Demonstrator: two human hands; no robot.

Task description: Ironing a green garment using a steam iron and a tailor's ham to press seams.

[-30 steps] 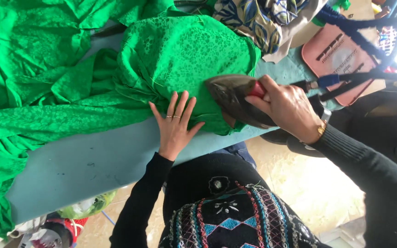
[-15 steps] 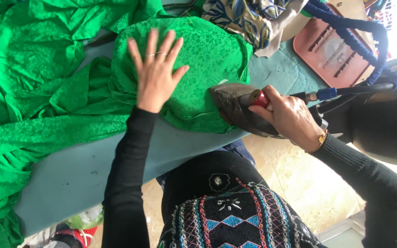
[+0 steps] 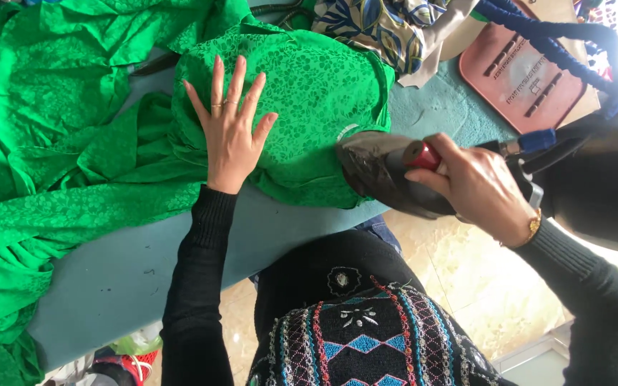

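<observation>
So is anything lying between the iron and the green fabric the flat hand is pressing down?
Nothing visible. The iron, held in the right hand, already overlaps the edge of the green fabric; the left hand lies flat further along, apart from the iron.

We cannot see the handle of the dark, scorched clothes iron [image 3: 380,175], because our right hand [image 3: 477,189] wraps it, and the iron's rear part disappears behind that hand. The bright green patterned fabric [image 3: 73,129] runs off the left and top edges, and its far end is cut away. The salmon-pink ribbed plastic tray [image 3: 520,71] is cropped at the top, and glare washes out the upper right corner.
</observation>
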